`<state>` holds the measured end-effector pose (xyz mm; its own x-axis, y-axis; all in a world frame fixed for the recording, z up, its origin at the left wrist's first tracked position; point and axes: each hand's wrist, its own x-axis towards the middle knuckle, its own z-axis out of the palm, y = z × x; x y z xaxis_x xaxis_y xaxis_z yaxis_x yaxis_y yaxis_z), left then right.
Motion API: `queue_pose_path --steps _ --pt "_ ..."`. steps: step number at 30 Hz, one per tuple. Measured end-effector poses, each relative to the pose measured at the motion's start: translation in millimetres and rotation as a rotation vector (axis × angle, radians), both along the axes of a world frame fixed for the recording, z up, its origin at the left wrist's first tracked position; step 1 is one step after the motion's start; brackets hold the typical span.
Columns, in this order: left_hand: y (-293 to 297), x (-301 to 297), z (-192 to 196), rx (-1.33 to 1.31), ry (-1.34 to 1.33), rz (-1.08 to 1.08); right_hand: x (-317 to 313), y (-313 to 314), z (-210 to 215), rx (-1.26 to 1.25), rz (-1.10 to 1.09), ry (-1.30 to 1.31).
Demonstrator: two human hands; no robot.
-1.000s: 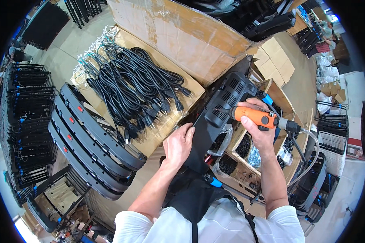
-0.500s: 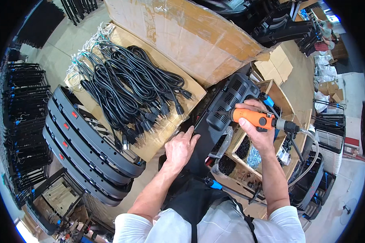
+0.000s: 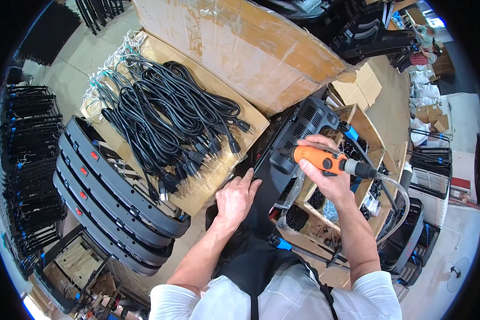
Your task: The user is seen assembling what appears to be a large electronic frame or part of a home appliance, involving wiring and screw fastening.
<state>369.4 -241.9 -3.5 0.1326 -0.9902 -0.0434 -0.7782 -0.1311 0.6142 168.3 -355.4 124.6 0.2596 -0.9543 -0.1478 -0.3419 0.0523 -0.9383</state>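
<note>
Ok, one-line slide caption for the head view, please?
Right hand holding an orange power tool at a black vented housing, left hand near bundled black cables.

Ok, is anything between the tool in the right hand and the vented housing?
Nothing visible: the tool has its nose right by the housing; whether they touch, I can't tell. The left hand is off to the left, clear of both.

Floor (image 3: 93,50): grey, seamed, paler at far right. Frames (image 3: 32,133): black, stacked in a long row, left. Cardboard (image 3: 365,85): flat, brown, upper right. Cartons (image 3: 426,113): brown, far right, near white bags (image 3: 421,92). Fan (image 3: 455,272): lower right, indistinct. Light (image 3: 436,22): bright patch, upper right; another, lower left.
</note>
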Motion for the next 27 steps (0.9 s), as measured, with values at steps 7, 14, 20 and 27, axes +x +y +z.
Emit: queue_pose_path --steps 7,14,20,27 --pt "-1 2 2 0.005 0.032 0.002 16 -4 -10 -0.058 0.108 0.135" --pt "1 4 -3 -0.04 0.076 0.013 23 -4 -14 -0.092 0.129 0.213" --pt "2 4 -6 -0.075 0.086 0.023 23 -3 -20 -0.08 0.122 0.175" --pt "6 3 -6 -0.085 0.069 0.018 28 0 -20 -0.077 0.107 0.207"
